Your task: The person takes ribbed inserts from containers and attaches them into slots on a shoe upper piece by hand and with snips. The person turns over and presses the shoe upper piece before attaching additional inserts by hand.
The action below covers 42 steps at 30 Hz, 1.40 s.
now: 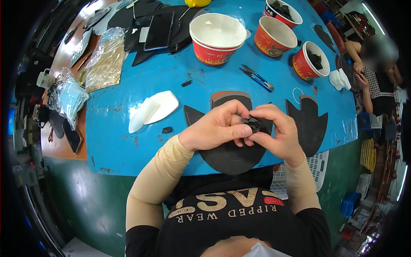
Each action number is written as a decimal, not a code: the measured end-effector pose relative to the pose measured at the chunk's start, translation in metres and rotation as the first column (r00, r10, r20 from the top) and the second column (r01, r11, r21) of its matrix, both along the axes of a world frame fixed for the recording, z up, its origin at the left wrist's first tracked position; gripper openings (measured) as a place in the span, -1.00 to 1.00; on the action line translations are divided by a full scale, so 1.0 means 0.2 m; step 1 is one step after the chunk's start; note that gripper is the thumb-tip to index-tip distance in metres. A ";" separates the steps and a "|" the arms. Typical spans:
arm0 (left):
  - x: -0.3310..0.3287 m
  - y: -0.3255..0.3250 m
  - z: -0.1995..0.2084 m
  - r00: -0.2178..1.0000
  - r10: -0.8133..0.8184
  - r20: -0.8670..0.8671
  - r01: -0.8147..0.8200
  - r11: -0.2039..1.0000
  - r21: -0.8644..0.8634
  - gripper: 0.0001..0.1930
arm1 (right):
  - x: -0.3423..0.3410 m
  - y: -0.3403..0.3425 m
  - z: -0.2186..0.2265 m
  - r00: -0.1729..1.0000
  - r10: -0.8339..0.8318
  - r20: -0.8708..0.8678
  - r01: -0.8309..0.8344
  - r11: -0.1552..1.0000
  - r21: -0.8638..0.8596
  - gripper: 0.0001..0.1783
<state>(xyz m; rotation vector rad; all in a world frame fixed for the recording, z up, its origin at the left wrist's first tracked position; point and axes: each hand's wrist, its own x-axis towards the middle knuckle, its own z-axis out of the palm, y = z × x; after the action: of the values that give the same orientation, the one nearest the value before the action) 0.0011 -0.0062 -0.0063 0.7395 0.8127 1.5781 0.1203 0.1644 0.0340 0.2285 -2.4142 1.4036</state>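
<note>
- I see the blue tabletop (115,150) run to its near edge just in front of the wearer, with a dark panel (233,158) reaching that edge.
- Blue surface shows from the left forearm to the white pad (165,107) and around the snips (259,79).
- The left hand (216,128) and right hand (280,132) both pinch a black piece (256,125) between thumbs and fingers, above that panel.
- Past them I have red tubs: the upper tub (291,15) and right tub (302,66) hold black bits; the middle tub (267,43) and large tub (214,55) show pale inner walls.
- I count two dark panels, two black strips (167,129) lying loose, one pair of snips.
</note>
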 end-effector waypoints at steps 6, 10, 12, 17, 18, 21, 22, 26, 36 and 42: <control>-0.10 -0.08 0.13 0.819 0.509 -0.267 -0.526 0.851 0.009 -0.70 | -0.07 0.18 0.07 0.960 -0.265 0.087 0.272 0.819 -0.506 -0.53; -0.12 -0.07 0.12 0.633 0.774 -0.027 -0.773 0.633 0.044 -0.74 | -0.37 0.72 0.16 0.917 -0.390 -0.081 0.337 0.869 -0.363 -0.57; -0.13 -0.09 0.09 0.609 0.792 -0.026 -0.792 0.610 0.015 -0.75 | -0.58 0.76 0.27 0.871 -0.476 -0.123 0.431 0.860 -0.274 -0.52; -0.14 -0.05 0.07 0.598 0.799 0.065 -0.801 0.599 0.000 -0.76 | -0.89 1.08 0.29 0.613 -0.601 -0.513 0.754 0.638 0.154 -0.51; -0.14 -0.05 0.06 0.606 0.793 0.053 -0.794 0.607 -0.004 -0.76 | -0.92 1.07 0.23 0.711 -0.587 -0.387 0.703 0.601 0.380 -0.47; -0.15 -0.05 0.05 0.629 0.776 0.042 -0.776 0.630 -0.015 -0.75 | -0.90 1.04 0.13 0.733 -0.615 -0.291 0.663 0.549 0.510 -0.37; -0.15 -0.05 0.05 0.639 0.768 0.039 -0.768 0.640 -0.021 -0.75 | -0.88 1.02 0.14 0.687 -0.643 -0.338 0.720 0.545 0.429 -0.31; -0.11 -0.01 0.08 0.687 0.725 0.046 -0.726 0.688 0.001 -0.74 | -0.60 1.29 0.15 0.762 -0.591 -0.265 0.599 0.487 0.636 -0.64; -0.03 -0.02 0.05 0.783 0.607 -0.140 -0.614 0.789 -0.014 -0.65 | -0.26 1.16 0.26 0.620 -0.783 0.049 0.391 0.363 0.846 -0.82; -0.04 -0.03 0.06 0.775 0.609 -0.167 -0.620 0.785 -0.013 -0.67 | -0.37 1.12 0.18 0.693 -0.721 -0.013 0.342 0.312 0.886 -0.68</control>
<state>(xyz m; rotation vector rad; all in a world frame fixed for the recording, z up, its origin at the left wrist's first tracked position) -0.0079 -0.0125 0.0048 0.5738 1.3147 2.0787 0.0468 0.3887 0.0693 -0.7154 -2.8618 -0.1786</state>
